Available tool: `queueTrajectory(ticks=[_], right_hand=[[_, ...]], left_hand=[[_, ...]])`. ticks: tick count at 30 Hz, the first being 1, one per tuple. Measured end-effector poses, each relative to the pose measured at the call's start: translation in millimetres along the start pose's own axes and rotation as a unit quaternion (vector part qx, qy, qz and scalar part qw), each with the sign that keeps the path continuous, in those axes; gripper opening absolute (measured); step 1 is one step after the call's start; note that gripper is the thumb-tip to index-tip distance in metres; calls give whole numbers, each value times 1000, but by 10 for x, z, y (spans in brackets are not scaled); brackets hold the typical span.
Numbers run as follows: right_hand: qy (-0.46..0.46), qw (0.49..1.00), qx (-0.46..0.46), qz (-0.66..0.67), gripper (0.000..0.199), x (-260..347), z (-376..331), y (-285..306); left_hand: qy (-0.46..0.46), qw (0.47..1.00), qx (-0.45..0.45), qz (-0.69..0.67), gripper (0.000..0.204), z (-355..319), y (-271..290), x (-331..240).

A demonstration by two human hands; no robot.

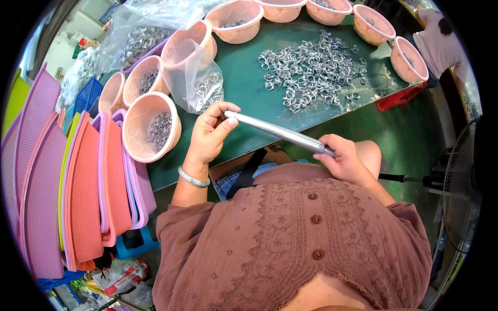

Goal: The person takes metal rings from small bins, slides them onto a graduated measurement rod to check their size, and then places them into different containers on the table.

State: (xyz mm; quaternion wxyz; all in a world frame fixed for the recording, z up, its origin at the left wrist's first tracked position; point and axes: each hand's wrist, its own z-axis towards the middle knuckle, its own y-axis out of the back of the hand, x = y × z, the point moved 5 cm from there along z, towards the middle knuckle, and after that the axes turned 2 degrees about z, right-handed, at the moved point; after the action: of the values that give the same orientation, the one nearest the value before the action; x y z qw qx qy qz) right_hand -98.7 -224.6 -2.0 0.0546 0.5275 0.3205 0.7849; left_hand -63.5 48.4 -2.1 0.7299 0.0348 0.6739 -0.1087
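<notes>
A silver tapered ring mandrel (282, 132) with marks along its length slants across in front of me, above my lap. Its thick grey handle end sits in my right hand (342, 158), fingers wrapped round it. At the narrow tip, thumb and fingers of my left hand (211, 132) are closed together; whether a small ring is between them I cannot make out. A heap of silver-coloured rings (311, 70) lies loose on the green table (241, 67) beyond the mandrel. Left of the heap, a clear plastic bag (194, 78) holds more rings.
Pink baskets stand in an arc round the table; the nearest basket (137, 122) holds rings. Another plastic bag of rings (142, 44) lies at the back left. Stacked colourful plastic baskets (85, 192) fill the left side. A fan (459, 192) stands right; a person (438, 44) is at far right.
</notes>
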Motion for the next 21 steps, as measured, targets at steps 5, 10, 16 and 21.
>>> queueTrajectory(ticks=[5, 10, 16, 21], right_hand=[[79, 986, -66, -129, 22, 126, 0, 93], [98, 976, -87, -175, 22, 165, 5, 116], [86, 984, -97, -124, 20, 64, 2, 78], [71, 989, -91, -93, 19, 21, -6, 69]], left_hand=[[14, 1000, -3, -14, 22, 8, -26, 12], [46, 998, -21, -37, 21, 2, -161, 17], [62, 994, -24, -86, 26, -29, -203, 10], [72, 992, -18, -102, 26, -28, -213, -7]])
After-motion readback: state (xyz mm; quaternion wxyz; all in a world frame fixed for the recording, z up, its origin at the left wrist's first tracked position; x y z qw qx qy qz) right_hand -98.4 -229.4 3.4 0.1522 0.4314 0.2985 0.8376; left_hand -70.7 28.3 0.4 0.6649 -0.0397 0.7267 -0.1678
